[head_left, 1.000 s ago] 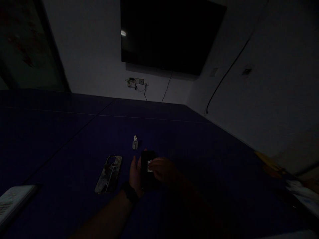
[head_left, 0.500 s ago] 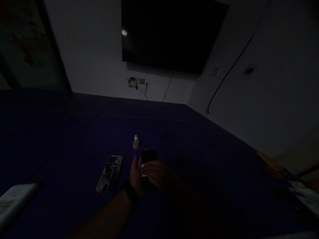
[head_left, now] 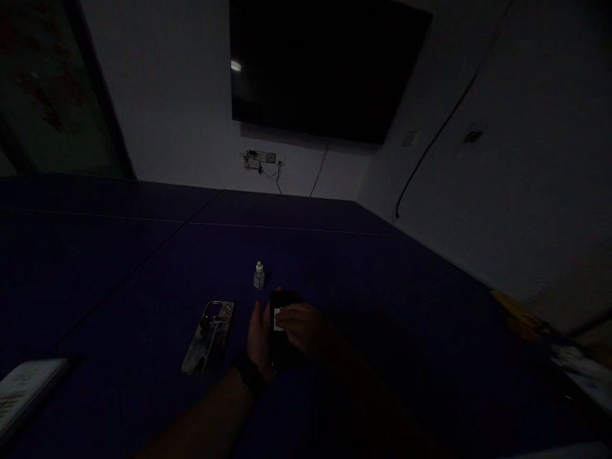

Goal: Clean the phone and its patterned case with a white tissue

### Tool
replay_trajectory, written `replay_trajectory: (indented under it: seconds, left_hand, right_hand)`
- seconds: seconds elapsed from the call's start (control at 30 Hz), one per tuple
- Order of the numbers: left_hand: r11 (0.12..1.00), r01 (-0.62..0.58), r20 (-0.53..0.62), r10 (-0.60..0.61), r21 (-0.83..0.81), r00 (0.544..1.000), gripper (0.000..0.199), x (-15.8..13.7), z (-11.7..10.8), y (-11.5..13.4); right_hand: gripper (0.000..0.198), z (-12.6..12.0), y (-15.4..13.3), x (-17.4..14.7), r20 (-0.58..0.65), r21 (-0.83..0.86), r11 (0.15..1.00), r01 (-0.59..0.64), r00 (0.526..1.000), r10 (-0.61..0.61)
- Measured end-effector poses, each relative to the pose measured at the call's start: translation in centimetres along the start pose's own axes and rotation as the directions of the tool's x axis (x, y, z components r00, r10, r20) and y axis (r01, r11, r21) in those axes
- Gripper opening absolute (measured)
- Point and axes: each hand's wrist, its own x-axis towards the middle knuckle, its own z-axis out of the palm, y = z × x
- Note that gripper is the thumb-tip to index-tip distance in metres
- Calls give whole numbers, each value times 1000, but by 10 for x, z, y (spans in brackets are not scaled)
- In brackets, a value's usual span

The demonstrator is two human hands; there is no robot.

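My left hand [head_left: 258, 336] holds a black phone [head_left: 285, 354] from its left side, with the thumb along the edge and the dark face up. Over the phone, the bent fingers of my right hand [head_left: 306, 328] press a small white wipe [head_left: 276, 320] flat against the upper half of the screen. A patterned phone case [head_left: 208, 338] with a camera cutout lies to the left. Just beyond the phone stands a small clear bottle [head_left: 259, 278] with a white cap. The dim light hides fine detail.
The dark blue table [head_left: 143, 306] reaches to the wall. A white box or booklet [head_left: 29, 386] lies at the left edge. At the right edge are a yellow item [head_left: 516, 309] and white packets [head_left: 583, 366]. A large screen [head_left: 325, 70] hangs above wall sockets [head_left: 268, 157].
My right hand has moved the white wipe slightly up the phone's screen, and more of the wipe shows. My left hand keeps its hold. The view has shifted slightly.
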Motion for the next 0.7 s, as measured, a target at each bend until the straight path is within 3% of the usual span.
replay_trajectory:
  seconds: [0.23, 0.5, 0.6, 0.7]
  left_hand:
    - [998, 23, 39, -25, 53, 999, 65, -5, -4, -1]
    - [994, 25, 12, -27, 108, 1000, 68, -10, 5, 0]
    - [996, 33, 8, -34, 77, 999, 68, -11, 5, 0]
    - [998, 32, 3, -32, 53, 999, 70, -9, 4, 1]
  right_hand:
    - [26, 1, 4, -5, 55, 8, 998, 62, 997, -63]
    - [21, -11, 21, -23, -52, 33, 999, 12, 999, -11]
    - [21, -9, 19, -24, -40, 53, 996, 77, 996, -75]
    - [25, -7, 18, -21, -19, -3, 999, 37, 999, -37]
